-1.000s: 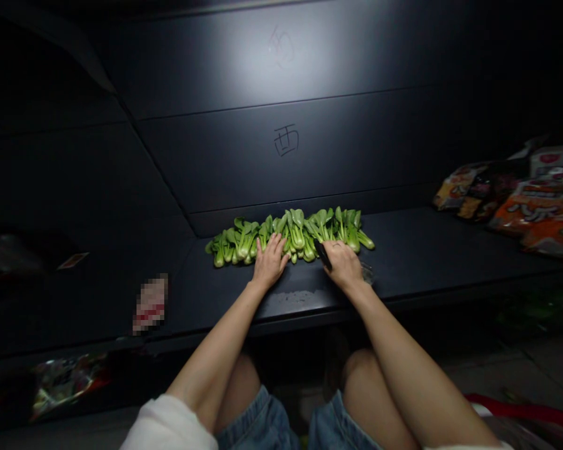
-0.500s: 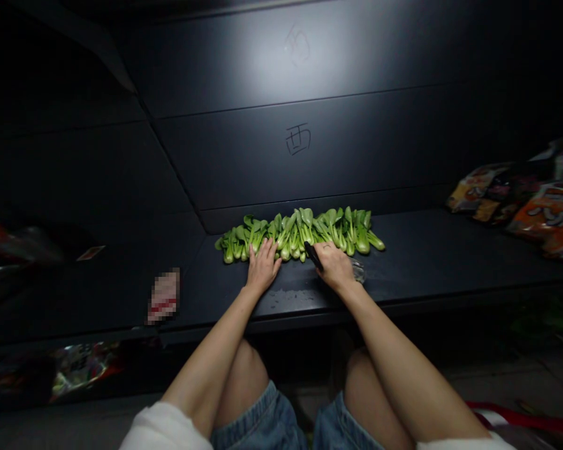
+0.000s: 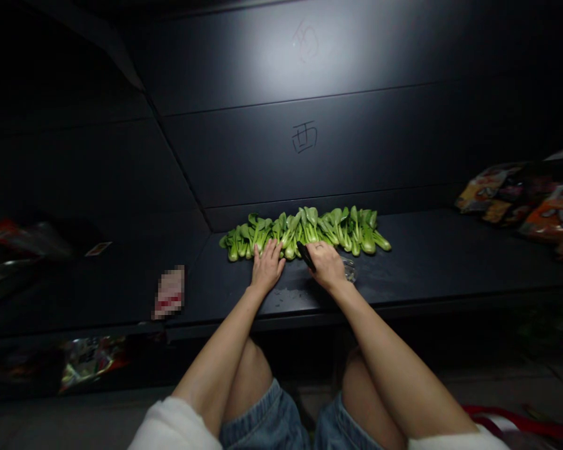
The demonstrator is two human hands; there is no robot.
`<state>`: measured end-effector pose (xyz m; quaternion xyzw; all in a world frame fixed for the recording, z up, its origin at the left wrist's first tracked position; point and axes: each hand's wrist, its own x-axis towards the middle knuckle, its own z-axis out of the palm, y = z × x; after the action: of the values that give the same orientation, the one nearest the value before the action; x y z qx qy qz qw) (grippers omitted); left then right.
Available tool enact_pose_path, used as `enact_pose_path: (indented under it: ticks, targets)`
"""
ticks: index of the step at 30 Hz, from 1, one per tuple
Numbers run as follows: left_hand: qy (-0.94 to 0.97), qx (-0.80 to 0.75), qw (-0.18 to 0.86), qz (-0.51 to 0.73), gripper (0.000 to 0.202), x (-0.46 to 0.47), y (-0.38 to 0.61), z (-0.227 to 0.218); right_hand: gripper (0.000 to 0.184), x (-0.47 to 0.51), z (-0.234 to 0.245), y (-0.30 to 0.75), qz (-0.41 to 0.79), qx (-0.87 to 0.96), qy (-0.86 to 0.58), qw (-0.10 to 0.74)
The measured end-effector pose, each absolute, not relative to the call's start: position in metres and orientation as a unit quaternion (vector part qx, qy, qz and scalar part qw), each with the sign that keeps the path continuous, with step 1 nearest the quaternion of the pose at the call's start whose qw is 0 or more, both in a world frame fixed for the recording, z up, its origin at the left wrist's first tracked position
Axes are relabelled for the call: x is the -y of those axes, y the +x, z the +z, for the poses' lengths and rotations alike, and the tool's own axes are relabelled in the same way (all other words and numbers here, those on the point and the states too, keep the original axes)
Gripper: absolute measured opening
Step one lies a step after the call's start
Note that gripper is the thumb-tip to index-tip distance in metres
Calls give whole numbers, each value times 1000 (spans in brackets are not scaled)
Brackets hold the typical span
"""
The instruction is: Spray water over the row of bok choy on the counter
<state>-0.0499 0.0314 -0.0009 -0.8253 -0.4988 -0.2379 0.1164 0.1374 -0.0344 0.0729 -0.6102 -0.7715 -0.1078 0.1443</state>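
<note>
A row of green bok choy (image 3: 304, 232) lies along the back of a dark shelf (image 3: 417, 262). My left hand (image 3: 266, 267) rests flat with fingers stretched, its fingertips touching the stems left of the row's middle. My right hand (image 3: 327, 266) is closed around a dark, narrow object (image 3: 306, 256) that points toward the stems. A small clear thing (image 3: 349, 270) lies just right of that hand. My bare knees and denim shorts show below.
Colourful snack packets (image 3: 530, 197) are piled at the far right of the shelf. A small card (image 3: 98, 249) and a blurred label (image 3: 169, 292) sit on the left section. More packets (image 3: 89, 362) lie low at the left. A dark back panel bears a handwritten mark (image 3: 304, 137).
The view has drifted left, so everything sits slightly further right. My right hand with the dark object has edged left along the stems; my left hand stays on the stems.
</note>
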Motion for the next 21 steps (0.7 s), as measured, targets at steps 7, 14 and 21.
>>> enact_pose_path:
  ticks: [7, 14, 21]
  targets:
    - [-826, 501, 110, -236, 51, -30, -50, 0, 29, 33, 72, 130, -125, 785, -595, 120]
    - [-825, 498, 111, -243, 49, -30, -60, 5, 28, 29, 70, 128, -125, 797, -580, 113]
    - [-772, 568, 105, -265, 50, -36, -96, 3, 28, 30, 74, 120, -117, 790, -594, 90]
